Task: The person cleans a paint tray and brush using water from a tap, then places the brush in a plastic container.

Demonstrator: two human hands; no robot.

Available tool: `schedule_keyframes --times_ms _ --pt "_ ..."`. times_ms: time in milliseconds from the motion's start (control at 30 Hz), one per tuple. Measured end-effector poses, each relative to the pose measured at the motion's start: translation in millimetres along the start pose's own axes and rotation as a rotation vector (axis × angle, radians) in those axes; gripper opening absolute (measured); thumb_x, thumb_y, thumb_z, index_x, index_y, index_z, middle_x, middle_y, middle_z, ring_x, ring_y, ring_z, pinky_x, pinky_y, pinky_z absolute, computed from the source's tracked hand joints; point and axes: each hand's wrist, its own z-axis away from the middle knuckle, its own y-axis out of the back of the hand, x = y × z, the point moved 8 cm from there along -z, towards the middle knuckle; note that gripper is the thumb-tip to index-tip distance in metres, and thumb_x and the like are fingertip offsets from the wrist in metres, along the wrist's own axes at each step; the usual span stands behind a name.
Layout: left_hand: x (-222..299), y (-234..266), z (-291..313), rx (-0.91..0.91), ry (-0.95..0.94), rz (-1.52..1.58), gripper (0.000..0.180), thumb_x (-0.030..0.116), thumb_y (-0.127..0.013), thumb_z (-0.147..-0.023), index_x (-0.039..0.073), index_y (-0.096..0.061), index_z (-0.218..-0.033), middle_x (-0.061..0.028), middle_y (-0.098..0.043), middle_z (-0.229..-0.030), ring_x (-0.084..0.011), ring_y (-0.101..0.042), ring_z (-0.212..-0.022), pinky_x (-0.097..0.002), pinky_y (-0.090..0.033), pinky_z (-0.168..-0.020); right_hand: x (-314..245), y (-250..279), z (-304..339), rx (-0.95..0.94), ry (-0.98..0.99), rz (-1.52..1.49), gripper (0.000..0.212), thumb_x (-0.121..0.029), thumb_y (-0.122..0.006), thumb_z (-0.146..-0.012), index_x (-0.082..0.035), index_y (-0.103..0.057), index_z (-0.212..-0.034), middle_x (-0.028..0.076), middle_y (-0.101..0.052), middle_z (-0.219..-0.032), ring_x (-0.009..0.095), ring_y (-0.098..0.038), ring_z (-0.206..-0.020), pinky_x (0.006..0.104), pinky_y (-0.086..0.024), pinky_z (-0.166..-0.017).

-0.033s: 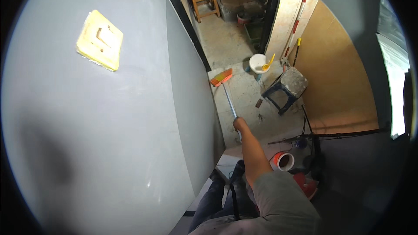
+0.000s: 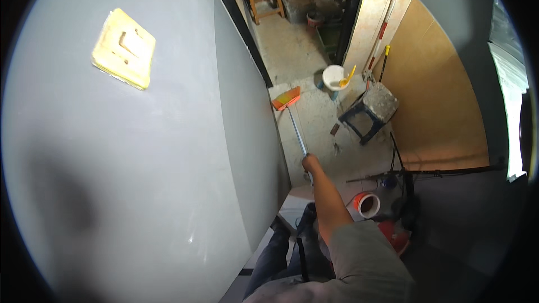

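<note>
Head view: the right hand (image 2: 310,163) was clenched around the slim pale shaft of a long-handled broom (image 2: 297,129); left hand was out of frame, grip couldn't be told. The orange-and-yellow bristled head (image 2: 287,99) lay on the grey concrete floor (image 2: 317,120) beside the smooth grey wall (image 2: 247,134) (near the doorway), left of a round white tub (image 2: 335,74).

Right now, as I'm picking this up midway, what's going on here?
The person's right hand grips a broom by its handle, with the orange broom head down near the doorway, close to the left-hand wall. A white tub and a stool stand to the right of the broom. The left hand is out of view.
</note>
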Motion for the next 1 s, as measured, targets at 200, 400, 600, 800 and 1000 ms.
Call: schedule_keyframes --times_ms 200,400,600,800,1000 --pt "-3 2 1 0.038 -0.002 -0.02 0.061 0.055 -0.04 -0.101 0.001 -0.051 -0.129 -0.0116 -0.059 -0.121 -0.0229 -0.059 -0.108 -0.0376 -0.052 -0.091 241 -28 215 0.072 -0.044 0.211 0.039 -0.027 -0.048 -0.098 -0.013 -0.056 -0.134 0.027 -0.065 -0.111 0.049 -0.062 -0.101 0.055 -0.05 -0.087" --pt "-2 -6 -7 0.059 -0.076 0.029 0.057 0.051 -0.038 -0.103 0.0 -0.05 -0.128 -0.0115 -0.058 -0.119 -0.0216 -0.059 -0.105 -0.0367 -0.052 -0.089 335 30 394 -0.086 -0.105 0.111 0.042 -0.023 -0.048 -0.098 -0.008 -0.056 -0.136 0.026 -0.067 -0.113 0.038 -0.066 -0.105 0.0444 -0.05 -0.093" --pt "13 10 -22 0.095 -0.196 0.028 0.053 0.047 -0.036 -0.105 -0.001 -0.05 -0.126 -0.0115 -0.058 -0.116 -0.0203 -0.059 -0.102 -0.0357 -0.053 -0.087 258 89 373 0.279 0.214 0.212 0.042 -0.022 -0.058 -0.094 -0.009 -0.059 -0.134 0.025 -0.068 -0.104 0.044 -0.066 -0.095 0.0507 -0.053 -0.082" --pt "11 0 -39 0.141 -0.314 0.092 0.05 0.043 -0.035 -0.108 -0.002 -0.05 -0.125 -0.0115 -0.058 -0.113 -0.0191 -0.058 -0.099 -0.0348 -0.054 -0.085 148 70 197 0.289 0.078 0.436 0.063 -0.012 -0.056 -0.089 -0.017 -0.042 -0.15 0.025 -0.069 -0.1 0.042 -0.068 -0.093 0.0496 -0.054 -0.078" --pt "1 -9 -54 0.192 -0.27 0.269 0.043 0.036 -0.037 -0.109 -0.002 -0.05 -0.124 -0.01 -0.058 -0.107 -0.0172 -0.059 -0.095 -0.0318 -0.053 -0.082 178 -46 262 0.32 0.084 0.639 0.034 -0.019 -0.05 -0.096 -0.002 -0.059 -0.124 0.019 -0.071 -0.092 0.036 -0.071 -0.085 0.0486 -0.057 -0.072"
